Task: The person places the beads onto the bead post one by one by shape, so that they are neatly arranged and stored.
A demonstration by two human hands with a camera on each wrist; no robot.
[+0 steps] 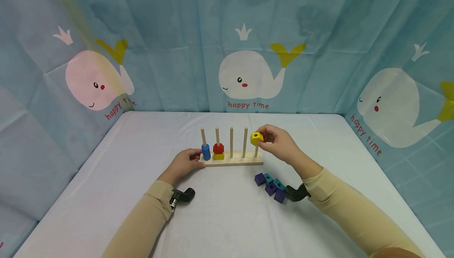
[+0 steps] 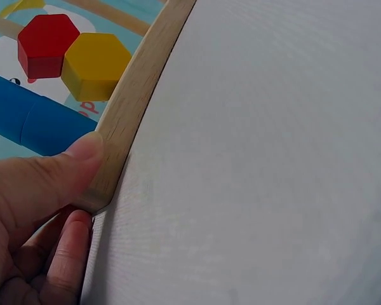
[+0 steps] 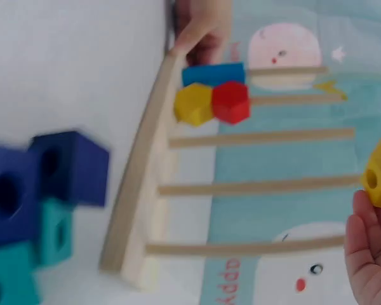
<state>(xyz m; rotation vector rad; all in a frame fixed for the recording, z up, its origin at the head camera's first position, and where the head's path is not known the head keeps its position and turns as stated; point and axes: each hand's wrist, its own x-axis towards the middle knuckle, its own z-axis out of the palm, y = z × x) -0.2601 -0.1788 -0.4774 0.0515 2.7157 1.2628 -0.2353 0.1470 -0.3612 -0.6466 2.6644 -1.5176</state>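
My left hand (image 1: 182,166) grips the left end of a wooden peg stand (image 1: 234,162), its thumb on the base's front edge (image 2: 124,121). On the leftmost of the stand's several pegs sit blue beads (image 1: 206,152). The second peg carries a red hexagonal bead (image 1: 218,148) above a yellow hexagonal bead (image 1: 218,156). Between thumb and fingers, my right hand (image 1: 280,143) pinches another yellow bead (image 1: 256,138), which has a hole through it. In the head view this bead overlaps the top of the rightmost peg; in the right wrist view it shows beyond the peg tips.
Purple blocks (image 1: 271,188) and teal blocks (image 1: 278,184) with holes lie clustered on the white table (image 1: 220,218), in front of the stand's right end and below the right forearm. A blue whale-print curtain (image 1: 170,80) rises behind and beside the table.
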